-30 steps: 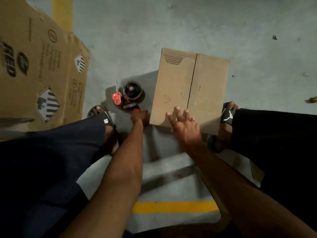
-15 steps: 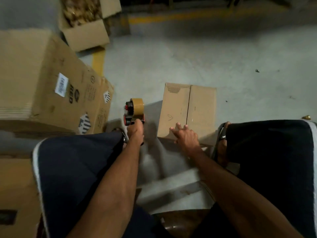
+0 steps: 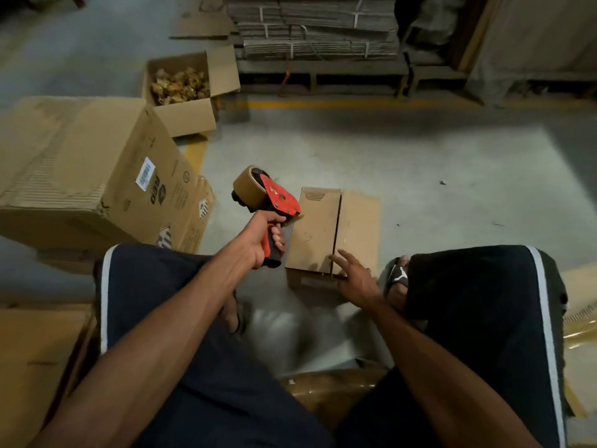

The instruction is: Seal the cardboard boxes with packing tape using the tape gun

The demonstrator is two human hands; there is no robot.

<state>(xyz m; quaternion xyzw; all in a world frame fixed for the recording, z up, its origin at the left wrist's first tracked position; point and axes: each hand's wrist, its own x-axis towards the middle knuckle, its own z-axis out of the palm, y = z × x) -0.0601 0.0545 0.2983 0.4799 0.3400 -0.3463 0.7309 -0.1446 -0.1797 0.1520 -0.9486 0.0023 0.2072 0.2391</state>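
A small cardboard box point(image 3: 323, 227) lies on the concrete floor between my feet, its two top flaps folded down with a bare seam between them. My left hand point(image 3: 263, 237) grips the handle of a red tape gun point(image 3: 268, 195) loaded with a brown tape roll, held in the air just left of the box. My right hand point(image 3: 353, 276) rests with spread fingers on the box's near edge, by the seam.
A large printed carton point(image 3: 97, 176) lies tipped at the left. An open box of brown scraps point(image 3: 184, 92) stands behind it. Bundled flat cardboard on a pallet point(image 3: 323, 33) fills the back. My knees frame the box; cardboard lies at both lower sides.
My left hand picked the tape gun off the floor and raised it beside the box. My right hand stayed on the box's near edge. The view tilted up.
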